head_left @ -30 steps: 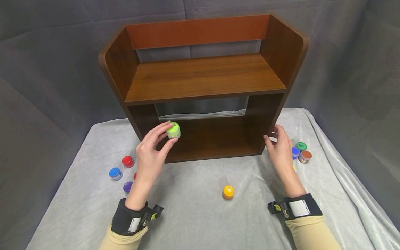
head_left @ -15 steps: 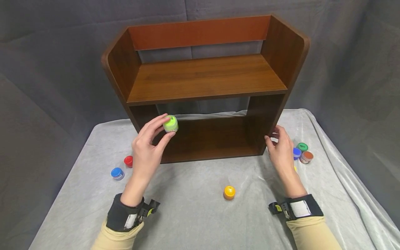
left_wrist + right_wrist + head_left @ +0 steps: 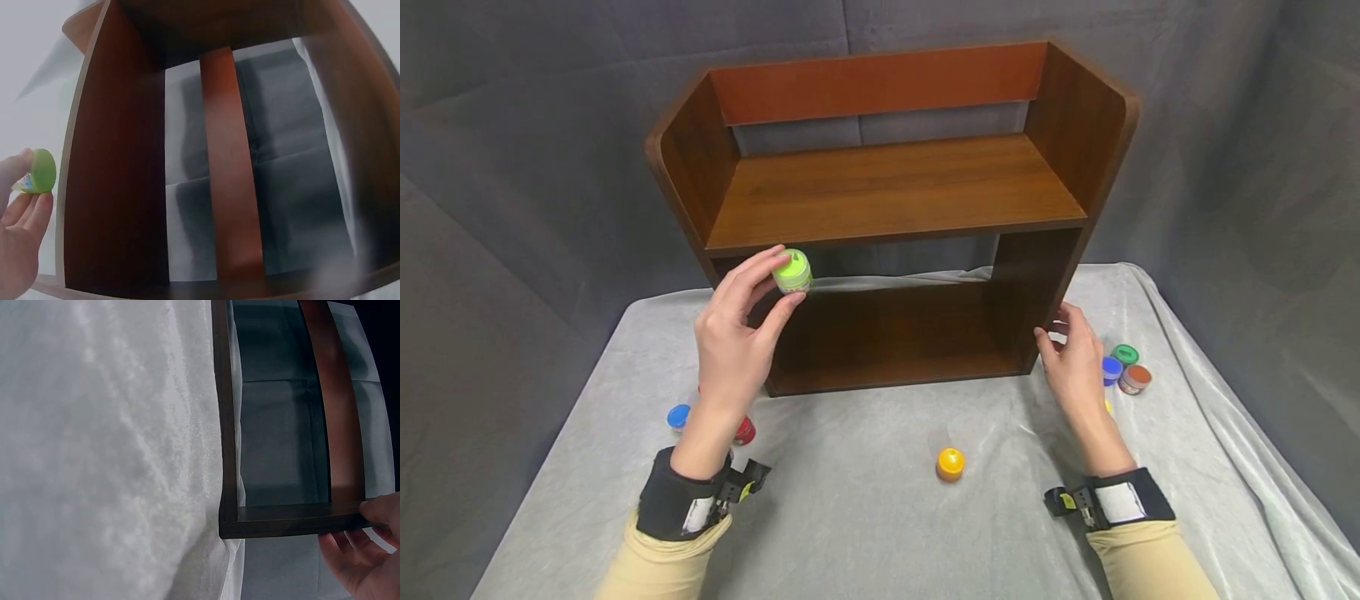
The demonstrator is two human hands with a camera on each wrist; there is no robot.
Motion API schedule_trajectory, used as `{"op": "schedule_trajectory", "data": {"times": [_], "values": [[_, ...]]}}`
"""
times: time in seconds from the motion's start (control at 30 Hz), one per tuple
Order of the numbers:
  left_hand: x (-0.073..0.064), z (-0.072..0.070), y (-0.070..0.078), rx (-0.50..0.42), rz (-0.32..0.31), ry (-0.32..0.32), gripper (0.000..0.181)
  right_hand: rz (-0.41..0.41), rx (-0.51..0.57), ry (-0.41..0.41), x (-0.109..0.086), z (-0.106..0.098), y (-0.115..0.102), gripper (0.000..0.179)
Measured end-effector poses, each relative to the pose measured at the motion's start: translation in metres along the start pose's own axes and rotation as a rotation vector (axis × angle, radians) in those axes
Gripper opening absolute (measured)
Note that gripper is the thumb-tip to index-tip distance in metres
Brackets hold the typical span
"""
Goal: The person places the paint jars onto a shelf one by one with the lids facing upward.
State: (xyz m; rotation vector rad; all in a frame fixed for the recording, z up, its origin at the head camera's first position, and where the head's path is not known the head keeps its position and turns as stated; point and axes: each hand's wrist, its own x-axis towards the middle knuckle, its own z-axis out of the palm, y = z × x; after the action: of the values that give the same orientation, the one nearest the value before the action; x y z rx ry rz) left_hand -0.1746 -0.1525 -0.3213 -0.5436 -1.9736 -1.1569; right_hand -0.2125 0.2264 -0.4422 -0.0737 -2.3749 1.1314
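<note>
A small paint jar with a lime-green lid (image 3: pixel 792 272) is pinched between the thumb and fingers of my left hand (image 3: pixel 733 337), held up in front of the brown wooden shelf (image 3: pixel 895 187). In the left wrist view the jar's green lid (image 3: pixel 44 170) appears beside the shelf's board, apart from it. My right hand (image 3: pixel 1071 362) grips the lower right side panel of the shelf, thumb on the inner side and fingers on the outer. The right wrist view shows the same grip on the panel's edge (image 3: pixel 294 525).
An orange-lidded jar (image 3: pixel 951 464) stands on the grey cloth in front. Green (image 3: pixel 1125 354), blue (image 3: pixel 1112 371) and brown (image 3: pixel 1139 378) jars cluster beside my right hand, a yellow one partly hidden. Near my left wrist are a blue jar (image 3: pixel 678 416) and a red jar (image 3: pixel 745 431).
My left hand has moved up and to the left with the lime-green jar, from before the lower compartment to just below the middle board's front edge. The right hand keeps its hold.
</note>
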Motion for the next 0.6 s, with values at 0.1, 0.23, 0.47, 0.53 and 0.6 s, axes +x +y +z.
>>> {"op": "schedule_trajectory", "data": {"times": [0.1,0.23,0.47,0.53,0.6], "values": [[0.005,-0.005,0.000,0.022,0.002,0.000,0.044,-0.009,0.001,0.004,0.000,0.001,0.000,0.038],[0.014,-0.011,0.000,0.057,0.014,-0.004,0.045,-0.010,0.004,0.008,0.000,0.003,-0.001,0.038],[0.033,-0.017,-0.001,0.097,0.019,-0.016,0.046,0.012,0.008,-0.011,0.001,0.004,-0.002,0.040],[0.038,-0.017,0.000,0.092,0.004,-0.012,0.046,0.011,0.009,-0.012,0.001,0.004,-0.002,0.039],[0.041,-0.017,-0.001,0.104,0.002,-0.015,0.046,0.010,0.009,-0.010,0.002,0.004,-0.002,0.039]]}}
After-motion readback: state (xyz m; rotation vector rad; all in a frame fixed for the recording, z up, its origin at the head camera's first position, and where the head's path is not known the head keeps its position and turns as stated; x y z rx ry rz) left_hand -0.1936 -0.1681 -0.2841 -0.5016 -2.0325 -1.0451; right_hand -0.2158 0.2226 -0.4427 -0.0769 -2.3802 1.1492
